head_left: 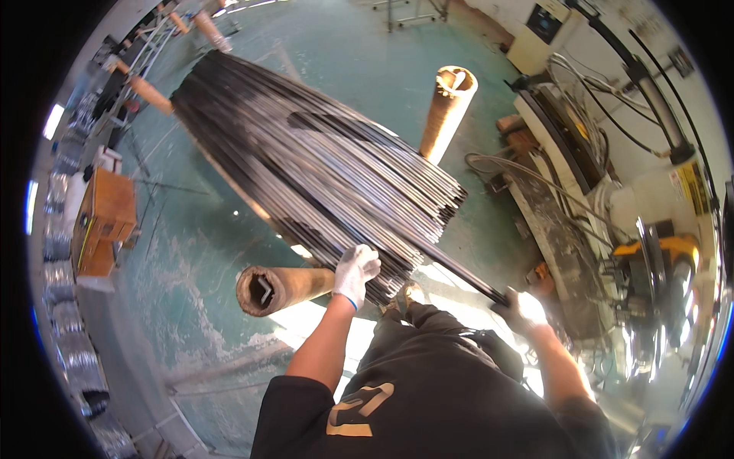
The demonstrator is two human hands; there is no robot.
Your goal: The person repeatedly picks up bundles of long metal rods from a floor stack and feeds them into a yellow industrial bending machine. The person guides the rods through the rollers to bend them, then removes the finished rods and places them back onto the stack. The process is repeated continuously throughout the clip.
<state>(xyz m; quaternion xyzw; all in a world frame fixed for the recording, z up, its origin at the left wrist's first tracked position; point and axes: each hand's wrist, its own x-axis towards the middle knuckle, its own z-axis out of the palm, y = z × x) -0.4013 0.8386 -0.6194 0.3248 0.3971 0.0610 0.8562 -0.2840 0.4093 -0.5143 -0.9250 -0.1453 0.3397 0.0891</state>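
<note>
Worn green flooring [199, 321] spreads beneath a long bundle of thin, dark, metallic-looking rods [306, 168], which lies slantwise before the person between two thick brown hollow tubes [446, 118]. One dark, slender rod [462, 270] juts past the bundle's near end toward the right, and the white-gloved right hand [524, 312] is clenched around its tip. With fingers curled, the white-gloved left hand [357, 271] rests at the bundle's near left edge; whether it grips a rod, I cannot tell.

Your gloves [354, 273] look like matt white cloth. Towards eleven o'clock, the rods [321, 176] are glossy dark metal. At eight o'clock, the brown tube [300, 286] looks rough.
</note>
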